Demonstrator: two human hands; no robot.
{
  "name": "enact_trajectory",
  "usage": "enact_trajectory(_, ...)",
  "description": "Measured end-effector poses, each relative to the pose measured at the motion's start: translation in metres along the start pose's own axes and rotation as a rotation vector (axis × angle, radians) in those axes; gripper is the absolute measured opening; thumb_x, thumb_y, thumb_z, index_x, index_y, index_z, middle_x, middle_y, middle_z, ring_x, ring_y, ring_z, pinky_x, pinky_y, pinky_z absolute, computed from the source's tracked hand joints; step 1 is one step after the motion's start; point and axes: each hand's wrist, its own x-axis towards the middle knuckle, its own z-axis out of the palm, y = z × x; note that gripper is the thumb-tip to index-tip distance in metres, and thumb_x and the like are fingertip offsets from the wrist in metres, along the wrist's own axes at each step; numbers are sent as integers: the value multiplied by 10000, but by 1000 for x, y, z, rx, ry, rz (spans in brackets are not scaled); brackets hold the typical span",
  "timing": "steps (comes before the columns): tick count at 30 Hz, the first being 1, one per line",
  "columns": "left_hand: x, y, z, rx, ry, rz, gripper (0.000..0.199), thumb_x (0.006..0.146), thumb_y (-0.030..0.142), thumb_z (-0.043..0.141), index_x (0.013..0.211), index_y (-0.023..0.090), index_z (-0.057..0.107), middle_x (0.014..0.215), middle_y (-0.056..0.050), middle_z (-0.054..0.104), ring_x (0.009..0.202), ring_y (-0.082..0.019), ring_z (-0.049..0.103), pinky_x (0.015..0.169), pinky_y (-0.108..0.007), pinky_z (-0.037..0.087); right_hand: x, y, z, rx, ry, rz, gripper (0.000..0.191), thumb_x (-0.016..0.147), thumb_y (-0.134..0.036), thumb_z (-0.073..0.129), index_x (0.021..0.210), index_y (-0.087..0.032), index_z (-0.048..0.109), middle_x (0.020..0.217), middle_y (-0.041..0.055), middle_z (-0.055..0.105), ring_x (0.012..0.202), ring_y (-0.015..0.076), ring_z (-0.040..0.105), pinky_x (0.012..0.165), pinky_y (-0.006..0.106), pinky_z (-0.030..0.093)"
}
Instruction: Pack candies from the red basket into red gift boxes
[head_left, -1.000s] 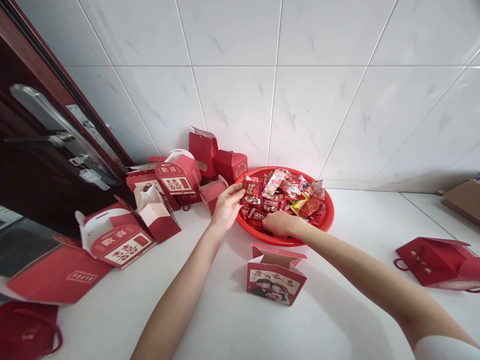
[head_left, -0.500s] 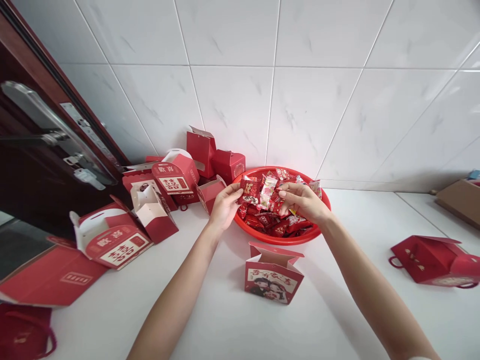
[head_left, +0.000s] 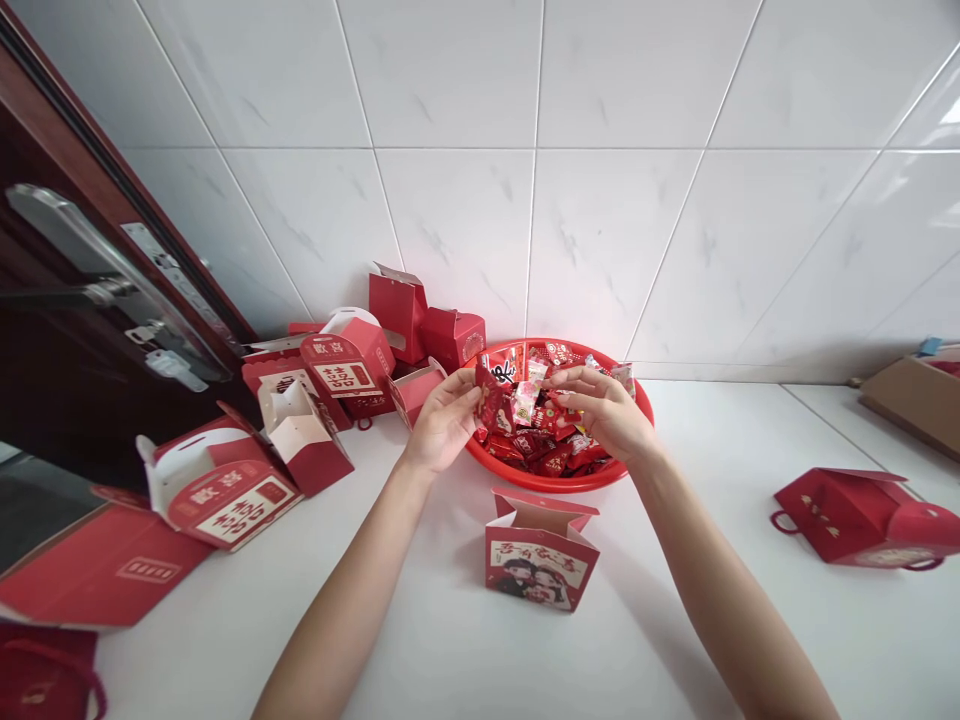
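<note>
Wrapped candies (head_left: 551, 455) fill a red plastic basket (head_left: 525, 481) by the wall. Over its left side, my left hand (head_left: 444, 420) pinches a red-wrapped candy (head_left: 493, 402) between thumb and fingers. My right hand (head_left: 606, 408) hovers above the basket's right part, fingers apart, with nothing visible in it. A pink-and-white candy (head_left: 525, 402) lies on the pile between the two hands. In front of the basket stands a small red gift box (head_left: 541, 560) with its top open and a printed couple on its face.
Several red gift boxes (head_left: 349, 375) crowd the left side, some with open tops, beside a dark door with a metal handle (head_left: 97, 270). To the right sit a closed red box (head_left: 862, 520) and a cardboard box (head_left: 911, 400). A tiled wall (head_left: 600, 240) rises behind.
The candy in my left hand has turned and tilted. My right hand's fingers have spread apart above the pile. The view has shifted slightly.
</note>
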Motion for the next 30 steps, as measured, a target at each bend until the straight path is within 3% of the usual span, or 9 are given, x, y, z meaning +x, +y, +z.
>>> enact_trajectory(5,-10,6,18,145,-86,-32,357,625,379,966,852,185,771,754,-21,709,668,-153,641,644,-281,540,-8,-3,14,95,-69,25,297,630,-280,828,900,-216,722,992,47,757,816,175,670,607,257,575)
enact_trajectory(8,-13,6,26,318,36,14,366,640,388,941,870,169,759,812,-25,726,721,-161,657,688,-287,559,-11,-5,17,140,-84,19,245,616,-273,795,842,-198,739,896,33,742,722,151,626,513,222,530)
enact_trajectory(11,-14,4,29,485,158,91,375,681,424,886,920,168,754,907,-47,762,823,-201,703,775,-320,583,-12,-5,17,198,-35,17,213,656,-356,806,783,-197,744,884,45,725,772,179,632,453,211,510)
enact_trajectory(16,-20,0,36,678,237,180,357,759,447,792,982,172,745,1033,-88,790,964,-261,741,871,-374,604,-18,-4,23,132,-25,33,387,788,-574,799,954,-226,769,1041,83,745,960,251,669,500,266,582)
enact_trajectory(21,-26,3,41,714,258,197,392,783,451,772,1040,157,737,1130,-120,783,1098,-298,725,950,-404,594,-24,-3,29,22,-107,-21,449,658,-385,939,1032,-208,762,1032,62,762,853,210,696,501,231,565)
enact_trajectory(25,-29,12,41,687,173,133,436,784,476,789,1080,159,743,1152,-114,779,1099,-293,722,967,-405,585,-24,-3,25,62,-129,-25,443,652,-334,927,1037,-190,761,989,59,766,740,178,679,465,231,553)
enact_trajectory(30,-34,19,45,671,115,93,441,767,444,830,1102,172,739,1177,-96,764,1103,-276,708,960,-388,582,-28,-7,21,102,-130,19,443,662,-281,894,1065,-187,738,916,39,758,746,187,684,509,270,613)
